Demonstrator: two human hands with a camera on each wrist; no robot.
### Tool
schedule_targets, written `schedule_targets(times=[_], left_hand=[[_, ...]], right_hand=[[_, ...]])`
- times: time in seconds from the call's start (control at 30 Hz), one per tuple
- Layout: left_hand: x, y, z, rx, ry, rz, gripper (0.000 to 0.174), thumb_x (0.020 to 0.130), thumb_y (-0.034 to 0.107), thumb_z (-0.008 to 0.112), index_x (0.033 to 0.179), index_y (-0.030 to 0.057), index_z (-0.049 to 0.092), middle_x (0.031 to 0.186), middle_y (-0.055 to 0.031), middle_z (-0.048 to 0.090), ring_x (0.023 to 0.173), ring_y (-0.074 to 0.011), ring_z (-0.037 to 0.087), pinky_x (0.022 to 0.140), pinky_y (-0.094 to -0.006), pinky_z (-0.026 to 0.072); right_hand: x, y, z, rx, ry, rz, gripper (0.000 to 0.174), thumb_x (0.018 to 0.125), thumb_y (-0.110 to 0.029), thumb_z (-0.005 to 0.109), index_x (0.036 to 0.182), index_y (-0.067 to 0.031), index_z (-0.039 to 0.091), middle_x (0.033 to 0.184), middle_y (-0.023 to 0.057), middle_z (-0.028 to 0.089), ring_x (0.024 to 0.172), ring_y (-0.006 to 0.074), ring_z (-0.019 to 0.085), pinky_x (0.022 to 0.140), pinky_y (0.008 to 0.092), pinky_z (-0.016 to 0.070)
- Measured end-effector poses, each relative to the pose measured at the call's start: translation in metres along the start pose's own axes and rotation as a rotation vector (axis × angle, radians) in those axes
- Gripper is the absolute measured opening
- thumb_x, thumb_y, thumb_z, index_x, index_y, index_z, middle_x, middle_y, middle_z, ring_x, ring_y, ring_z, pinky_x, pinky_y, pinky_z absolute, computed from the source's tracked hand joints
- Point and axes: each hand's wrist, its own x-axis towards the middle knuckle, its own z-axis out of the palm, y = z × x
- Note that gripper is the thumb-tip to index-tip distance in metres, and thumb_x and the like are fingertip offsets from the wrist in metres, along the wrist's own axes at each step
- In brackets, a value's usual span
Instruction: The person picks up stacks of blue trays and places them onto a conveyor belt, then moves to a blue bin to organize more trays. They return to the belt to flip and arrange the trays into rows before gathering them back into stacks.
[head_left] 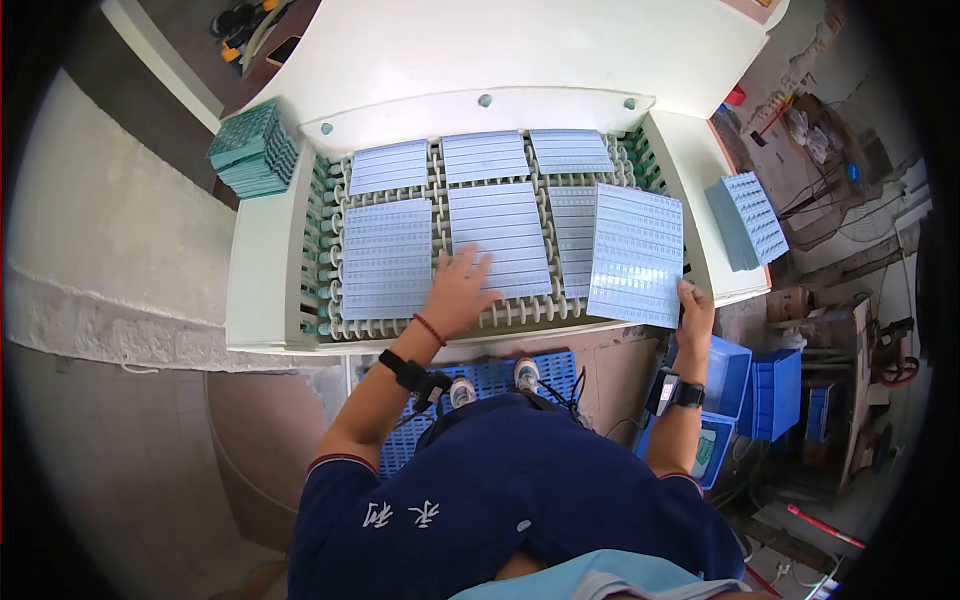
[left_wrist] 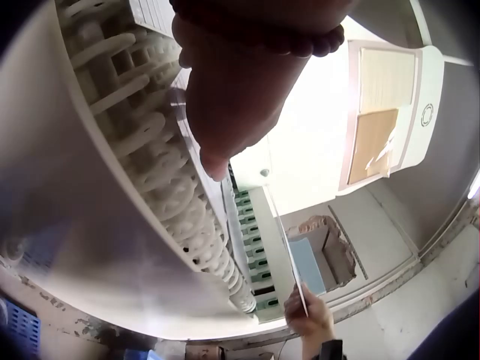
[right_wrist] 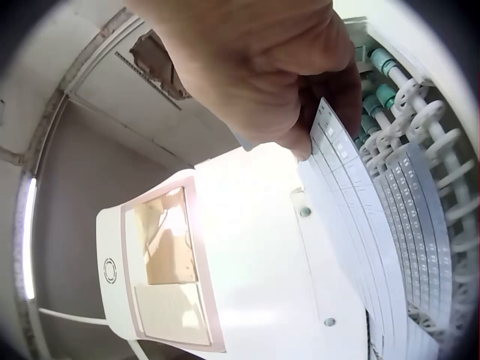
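Note:
My left hand [head_left: 460, 292] rests with spread fingers on the lower left part of the middle front panel [head_left: 505, 225], a thin pale-blue circuit board panel lined with narrow strips. With thumb and fingers, my right hand [head_left: 694, 318] pinches another such panel [head_left: 637, 255] by its lower right edge. That held panel is tilted up above the rollers and partly covers the right front panel [head_left: 571, 240]. A left front panel [head_left: 387, 258] lies flat on the conveyor rollers [head_left: 515, 313]. Behind these, a back row includes a panel [head_left: 389, 167] at the left.
A white machine housing [head_left: 520, 50] rises behind the rollers. Greenish panels form a stack [head_left: 250, 150] on the left ledge; a pale-blue stack [head_left: 748, 222] stands on the right one. Blue crates [head_left: 775, 395] sit at lower right, and a blue pallet [head_left: 545, 370] lies underfoot.

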Motion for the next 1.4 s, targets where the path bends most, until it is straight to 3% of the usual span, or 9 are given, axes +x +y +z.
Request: schedule_targets(times=[0.07,0.13,0.17,0.23,0.27,0.47,0.9,1.07,1.4], left_hand=[[-0.006,-0.01,-0.012,-0.069,0.026,-0.052,0.065,0.082,0.044,0.058,0.131,0.0043,0.042,0.138,-0.0251,0.033,0.129,-0.0386,0.03,0.103,-0.0536,0.0246],[-0.017,-0.027,-0.023,0.087,0.192,-0.362,0.082,0.077,0.057,0.059,0.133,0.001,0.037,0.139,-0.0314,0.026,0.131,-0.0449,0.022,0.1,-0.0624,0.0194],[-0.022,-0.034,-0.028,0.089,0.187,-0.359,0.082,0.077,0.057,0.059,0.133,0.001,0.037,0.139,-0.0314,0.026,0.131,-0.0449,0.022,0.1,-0.0624,0.0194],[-0.033,-0.046,-0.036,0.231,0.059,-0.77,0.103,0.066,0.072,0.057,0.136,0.0007,0.033,0.139,-0.036,0.021,0.131,-0.0497,0.013,0.096,-0.0708,0.011],[-0.038,-0.056,-0.03,0.185,0.06,-0.808,0.114,0.06,0.08,0.054,0.138,0.0008,0.029,0.14,-0.0352,0.018,0.132,-0.0502,0.008,0.092,-0.0748,0.0063],[-0.03,-0.047,-0.024,0.141,-0.115,-0.786,0.118,0.057,0.082,0.053,0.139,0.0017,0.026,0.141,-0.0338,0.017,0.133,-0.0495,0.007,0.091,-0.0755,0.0019],[-0.011,-0.066,-0.038,0.173,-0.12,-0.829,0.116,0.057,0.079,0.057,0.141,0.0057,0.024,0.143,-0.0327,0.014,0.133,-0.0495,0.006,0.093,-0.0743,0.0046],[-0.006,-0.067,-0.044,0.107,-0.222,-0.926,0.129,0.046,0.084,0.059,0.143,0.0087,0.019,0.145,-0.03,0.008,0.134,-0.0482,0.003,0.095,-0.0732,0.0073],[0.006,-0.087,-0.052,0.106,-0.217,-0.92,0.129,0.045,0.081,0.063,0.143,0.0096,0.02,0.147,-0.0254,0.011,0.135,-0.0444,0.01,0.097,-0.069,0.0166]], right_hand=[[-0.008,0.007,-0.008,0.097,0.019,0.008,0.018,0.088,-0.009,0.058,0.093,0.0078,0.063,0.086,0.0096,0.065,0.073,0.0126,0.06,0.067,0.0242,0.0475],[-0.017,0.008,-0.01,0.14,0.023,0.003,0.019,0.088,-0.009,0.058,0.093,0.0081,0.063,0.087,0.0097,0.065,0.074,0.0126,0.06,0.067,0.0243,0.0475],[-0.021,0.008,-0.011,0.177,0.022,-0.003,0.019,0.088,-0.009,0.058,0.093,0.0085,0.062,0.088,0.0098,0.065,0.074,0.0126,0.06,0.068,0.0243,0.0474],[-0.028,0.009,-0.012,0.175,0.039,-0.013,0.019,0.088,-0.009,0.059,0.093,0.0085,0.062,0.088,0.0098,0.065,0.075,0.0125,0.06,0.068,0.0242,0.0474],[-0.028,0.009,-0.01,0.175,0.052,-0.03,0.019,0.088,-0.009,0.059,0.093,0.0085,0.062,0.088,0.0099,0.065,0.075,0.0124,0.06,0.068,0.0241,0.0473],[-0.031,0.01,0.0,0.171,0.015,0.002,0.019,0.088,-0.01,0.059,0.092,0.0083,0.062,0.088,0.0097,0.065,0.075,0.0122,0.059,0.069,0.0243,0.0469],[-0.041,0.023,0.012,0.169,-0.01,-0.007,0.019,0.088,-0.011,0.059,0.091,0.0073,0.063,0.086,0.0095,0.065,0.074,0.012,0.059,0.069,0.0239,0.0465],[-0.048,0.019,0.015,0.191,-0.02,0.014,0.019,0.088,-0.011,0.06,0.091,0.0069,0.063,0.086,0.0094,0.065,0.073,0.0118,0.059,0.067,0.0235,0.0465],[-0.053,0.021,0.019,0.197,-0.033,0.01,0.02,0.088,-0.012,0.059,0.091,0.007,0.064,0.084,0.0089,0.066,0.072,0.0113,0.059,0.066,0.0228,0.0462]])
